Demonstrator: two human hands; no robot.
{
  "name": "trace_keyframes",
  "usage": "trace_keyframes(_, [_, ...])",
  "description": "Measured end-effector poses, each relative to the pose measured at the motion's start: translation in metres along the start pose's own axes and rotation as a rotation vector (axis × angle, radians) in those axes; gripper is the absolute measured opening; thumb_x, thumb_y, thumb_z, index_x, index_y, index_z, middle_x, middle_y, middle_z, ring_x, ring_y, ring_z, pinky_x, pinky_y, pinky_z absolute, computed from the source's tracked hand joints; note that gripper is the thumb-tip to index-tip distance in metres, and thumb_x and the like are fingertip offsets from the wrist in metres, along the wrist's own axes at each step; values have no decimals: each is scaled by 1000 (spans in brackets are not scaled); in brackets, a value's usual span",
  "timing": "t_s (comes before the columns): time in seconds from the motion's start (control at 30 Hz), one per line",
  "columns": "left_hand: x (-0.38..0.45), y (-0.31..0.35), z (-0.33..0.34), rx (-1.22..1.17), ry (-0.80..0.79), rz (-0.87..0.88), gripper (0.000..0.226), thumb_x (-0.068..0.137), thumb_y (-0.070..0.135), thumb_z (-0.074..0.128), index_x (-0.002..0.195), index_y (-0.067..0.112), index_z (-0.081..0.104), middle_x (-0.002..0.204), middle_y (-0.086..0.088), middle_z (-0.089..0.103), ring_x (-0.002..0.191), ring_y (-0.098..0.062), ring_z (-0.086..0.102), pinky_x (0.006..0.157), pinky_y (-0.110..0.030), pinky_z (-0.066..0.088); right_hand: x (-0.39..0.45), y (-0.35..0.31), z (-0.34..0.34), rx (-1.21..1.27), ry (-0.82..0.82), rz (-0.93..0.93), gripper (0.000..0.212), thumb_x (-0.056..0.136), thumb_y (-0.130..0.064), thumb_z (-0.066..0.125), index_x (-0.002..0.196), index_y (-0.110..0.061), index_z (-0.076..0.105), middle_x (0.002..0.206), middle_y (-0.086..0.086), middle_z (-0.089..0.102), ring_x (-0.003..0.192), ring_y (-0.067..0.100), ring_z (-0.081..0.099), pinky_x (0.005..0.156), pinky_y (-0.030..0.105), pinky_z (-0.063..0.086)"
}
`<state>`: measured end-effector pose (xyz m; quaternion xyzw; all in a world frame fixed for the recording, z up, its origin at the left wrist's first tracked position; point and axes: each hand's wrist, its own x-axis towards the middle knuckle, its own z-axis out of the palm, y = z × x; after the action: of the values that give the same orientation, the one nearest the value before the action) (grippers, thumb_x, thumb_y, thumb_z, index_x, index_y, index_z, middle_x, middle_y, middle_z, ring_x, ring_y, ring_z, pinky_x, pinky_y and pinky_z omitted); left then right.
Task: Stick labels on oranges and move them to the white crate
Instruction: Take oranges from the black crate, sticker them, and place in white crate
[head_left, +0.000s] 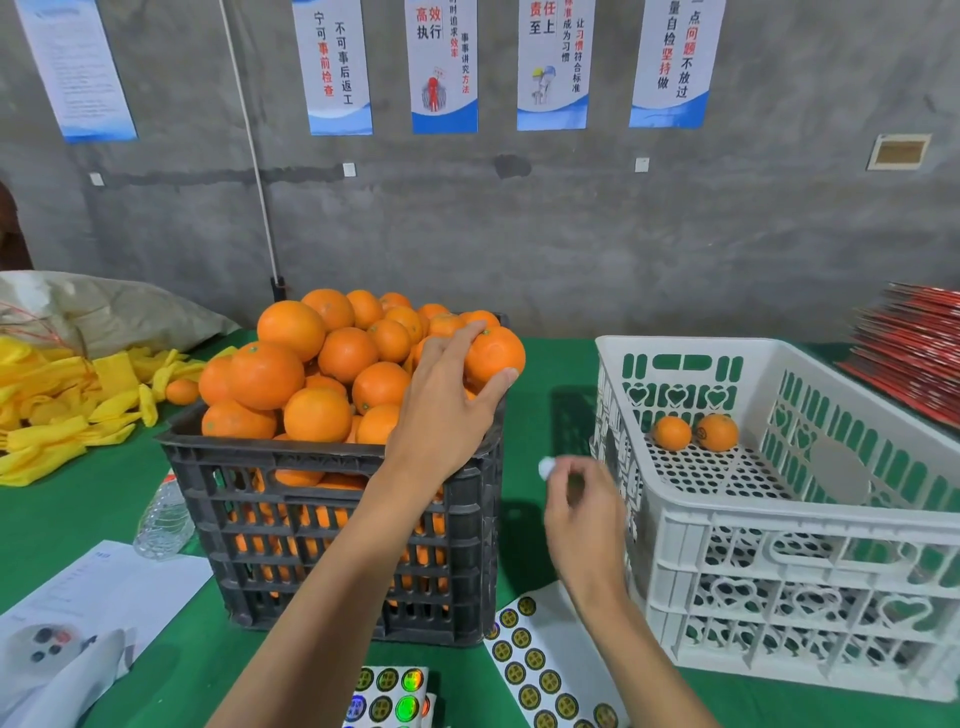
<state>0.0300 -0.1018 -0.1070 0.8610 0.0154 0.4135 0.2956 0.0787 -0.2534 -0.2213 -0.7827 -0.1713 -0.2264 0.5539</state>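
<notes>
An orange lay at the top right of the heap in the black crate, and the left hand gripped it, fingers curled over the top and thumb beneath. The right hand hung between the two crates, blurred, its fingertips pinching a small round label. The white crate stood to the right on the green table and held two oranges touching near its far wall. Label sheets lay at the near edge, in front of the crates.
</notes>
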Motion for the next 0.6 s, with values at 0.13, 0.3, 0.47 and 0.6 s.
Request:
trace_keyframes(0.13, [0,0,1,2,24,22,62,96,50,63,151,28,42,120,0,50,96,-12,52,87,-22,44,56,-71,-6,43,188,-133,15,101,-19,55,94,-15,67,95,-1,62,77,6,57,75,26,46])
trace_keyframes(0.3, [2,-5,3,-3,14,41,60,97,46,64,151,30,40,121,1,48,90,-3,51,80,-8,39,76,-102,-10,85,44,-300,15,99,-17,61,100,-9,74,100,2,66,86,13,63,81,36,52])
trace_keyframes(0.47, [4,-3,2,-55,31,49,60,95,29,71,148,31,43,122,1,45,100,-9,53,84,-10,46,63,-102,-13,91,-52,-243,39,96,-43,66,125,-17,67,118,-2,64,104,12,64,84,21,53])
trace_keyframes(0.6, [5,11,-5,-117,-67,196,57,88,6,74,141,16,55,120,-4,57,101,-17,60,91,-34,53,76,-110,-26,-88,-52,-92,68,85,-52,75,138,-15,54,132,7,61,121,27,57,99,42,47])
